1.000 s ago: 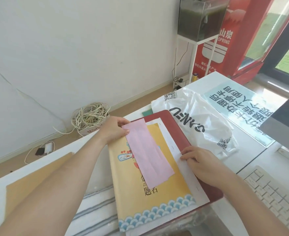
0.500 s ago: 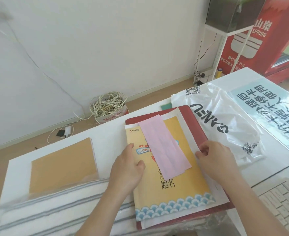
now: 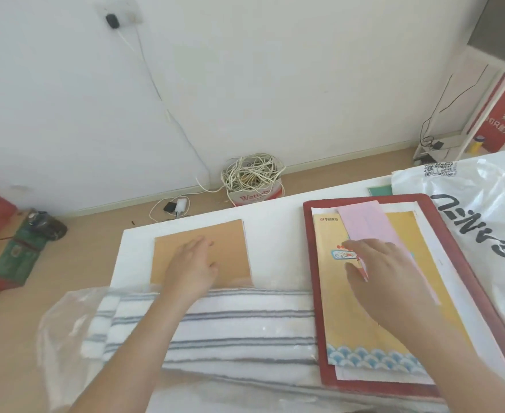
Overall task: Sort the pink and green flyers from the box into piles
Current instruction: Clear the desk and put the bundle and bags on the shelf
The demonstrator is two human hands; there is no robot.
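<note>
While loose and apart, right fingers (image 3: 361, 244) on pink flyer (image 3: 364, 225) (left fingers (image 3: 202, 243) flat on brown sheet (image 3: 230, 234)).

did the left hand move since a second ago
Yes. The left hand went left, off the yellow booklet where it held the pink flyer, and now rests flat on the brown sheet.

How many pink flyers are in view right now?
1. The pink flyer lies on the yellow booklet in the red tray, partly under the right hand. Others may be hidden beneath.
</note>
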